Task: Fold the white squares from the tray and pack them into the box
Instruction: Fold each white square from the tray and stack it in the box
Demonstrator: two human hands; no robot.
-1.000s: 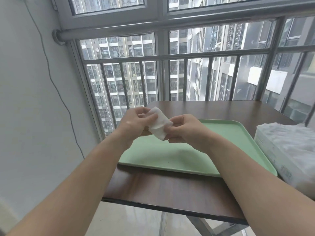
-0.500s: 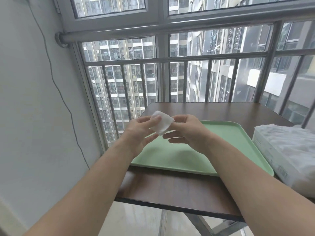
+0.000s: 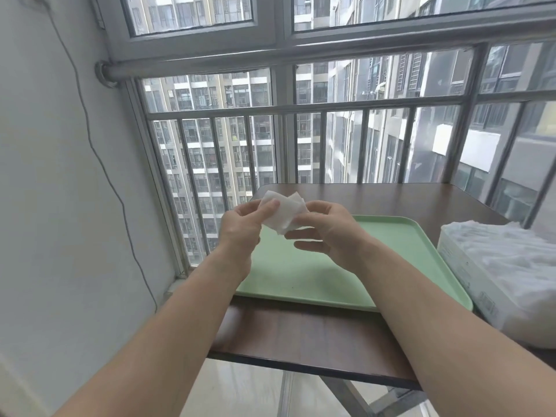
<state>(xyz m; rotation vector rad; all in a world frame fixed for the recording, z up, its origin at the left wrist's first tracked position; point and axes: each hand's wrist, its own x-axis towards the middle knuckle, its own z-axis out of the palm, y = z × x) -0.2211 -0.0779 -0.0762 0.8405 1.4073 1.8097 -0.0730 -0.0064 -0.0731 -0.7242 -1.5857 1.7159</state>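
**A:** What does the head camera show in the middle?

**B:** Both hands are raised above the near-left part of a green tray (image 3: 301, 278). Between them is one white square (image 3: 284, 213), held up in the air, clear of the tray surface.

**A:** How is the left hand (image 3: 240, 227) set?

**B:** It pinches the left side of the square, thumb lying across the front face, the other fingers behind it and partly hidden. The grip is narrow, closed on the material.

**A:** And the right hand (image 3: 328, 233)?

**B:** It holds the right side of the square with thumb and forefinger. The lower fingers are loosely spread beneath, touching nothing.

**A:** Is the square flat?

**B:** No. Its top edge shows two peaks with a dip between them, so it looks creased or partly doubled. I cannot tell how many layers there are.

**A:** Where is the tray?

**B:** It lies on a dark brown table (image 3: 301, 335), and the part of it in view is bare.

**A:** The box?

**B:** A white box (image 3: 469, 275) stands on the table just beside the tray's right edge, heaped with white material (image 3: 511, 251). It is cut off by the frame edge.

**A:** Behind it all?

**B:** A barred window (image 3: 301, 139) with apartment blocks outside, a grey wall (image 3: 60, 176) on the left, and a thin cable (image 3: 99, 158) hanging down it.
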